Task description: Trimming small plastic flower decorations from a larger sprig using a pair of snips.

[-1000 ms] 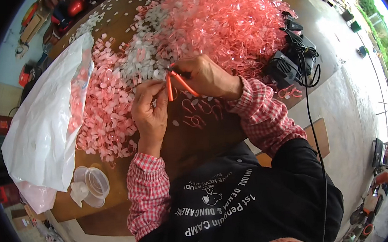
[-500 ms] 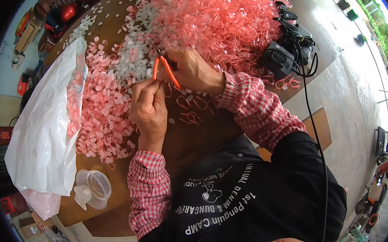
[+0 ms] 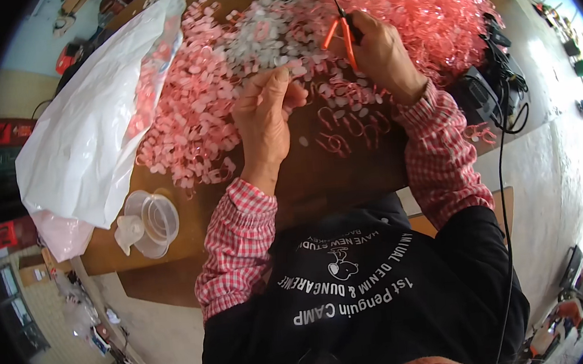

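My right hand (image 3: pixel 384 56) is closed around one side of a pair of orange-handled nippers (image 3: pixel 347 38), their slim dark tip pointing up and away over the pile. To the left of it, my left hand (image 3: pixel 263 115) pinches thumb against fingers, with a small pink plastic piece (image 3: pixel 297 66) at the thumb tip. Beyond both hands spreads a large heap of pink plastic pieces (image 3: pixel 415 15). Whitish oval pieces (image 3: pixel 258 36) lie in its middle, and a smaller pile of pink oval-tipped pieces (image 3: pixel 195 114) is on the left. Several pink loops (image 3: pixel 335 143) lie between my forearms.
A white plastic bag (image 3: pixel 93 130) covers the table's left side, pink pieces showing at its edge. Near it sit a clear round container (image 3: pixel 163 221) and a whitish scoop-like piece (image 3: pixel 128 232). At right, a dark device (image 3: pixel 472 93) with tangled cables stands; a black cord (image 3: pixel 502 184) hangs down.
My hands have moved apart. The nippers have left the left hand's fingertips and shifted right and away, still in my right hand. The whole view has also shifted.
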A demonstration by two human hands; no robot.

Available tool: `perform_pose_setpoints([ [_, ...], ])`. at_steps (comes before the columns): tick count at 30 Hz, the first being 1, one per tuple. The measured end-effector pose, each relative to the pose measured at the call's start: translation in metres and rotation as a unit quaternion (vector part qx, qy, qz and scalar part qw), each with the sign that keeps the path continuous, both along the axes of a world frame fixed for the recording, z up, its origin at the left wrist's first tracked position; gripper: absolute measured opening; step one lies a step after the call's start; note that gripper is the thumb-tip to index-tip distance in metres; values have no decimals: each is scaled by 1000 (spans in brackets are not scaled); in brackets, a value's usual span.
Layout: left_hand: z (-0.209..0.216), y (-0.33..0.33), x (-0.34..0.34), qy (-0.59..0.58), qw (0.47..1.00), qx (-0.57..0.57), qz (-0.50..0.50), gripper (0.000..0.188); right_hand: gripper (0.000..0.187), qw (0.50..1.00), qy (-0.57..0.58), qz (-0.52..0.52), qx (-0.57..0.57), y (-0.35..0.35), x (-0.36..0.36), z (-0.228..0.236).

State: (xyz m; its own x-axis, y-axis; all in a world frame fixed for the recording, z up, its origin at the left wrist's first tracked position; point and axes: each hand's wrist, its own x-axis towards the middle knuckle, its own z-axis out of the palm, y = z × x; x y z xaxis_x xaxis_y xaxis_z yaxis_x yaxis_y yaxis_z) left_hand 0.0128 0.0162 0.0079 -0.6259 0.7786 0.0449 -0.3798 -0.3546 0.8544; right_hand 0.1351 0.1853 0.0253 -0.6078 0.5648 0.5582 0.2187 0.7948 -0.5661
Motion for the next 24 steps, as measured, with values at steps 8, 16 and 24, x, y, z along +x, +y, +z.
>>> perform_pose_setpoints([
  [8,-2,1,-17,-153,988,20,12,16,36,988,-29,147,48,-37,-11,-1],
  [16,-3,0,-19,-172,984,-40,-28,15,38,983,-57,155,78,-39,-11,-2],
  [24,-4,2,-20,-242,968,-49,-42,12,37,978,-90,101,158,-46,-16,-13],
])
